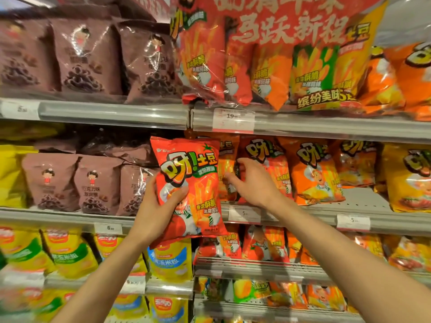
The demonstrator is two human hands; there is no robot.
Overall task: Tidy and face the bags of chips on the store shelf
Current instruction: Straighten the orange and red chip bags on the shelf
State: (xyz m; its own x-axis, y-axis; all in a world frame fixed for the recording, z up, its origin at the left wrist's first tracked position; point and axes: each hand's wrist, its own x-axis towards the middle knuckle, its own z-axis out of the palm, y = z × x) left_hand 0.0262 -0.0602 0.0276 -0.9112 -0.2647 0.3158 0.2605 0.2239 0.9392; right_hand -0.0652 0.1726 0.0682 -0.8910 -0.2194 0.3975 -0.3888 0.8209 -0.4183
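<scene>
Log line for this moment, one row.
left hand: holds red chip bag | right hand: reaching among shelf bags | facing: unfinished

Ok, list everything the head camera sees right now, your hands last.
Held bag: one, red, in front of the middle shelf.
Orange bags: several, middle shelf right.
Brown bags: several, top and middle shelves left.
Multipack: one, clear with red and orange bags inside, top shelf right.
Yellow bags: many, lower shelves left.
Price tags: several, white, on shelf rails.
Left hand: grips the held bag.
Right hand: reaches among the orange bags; grip unclear.
</scene>
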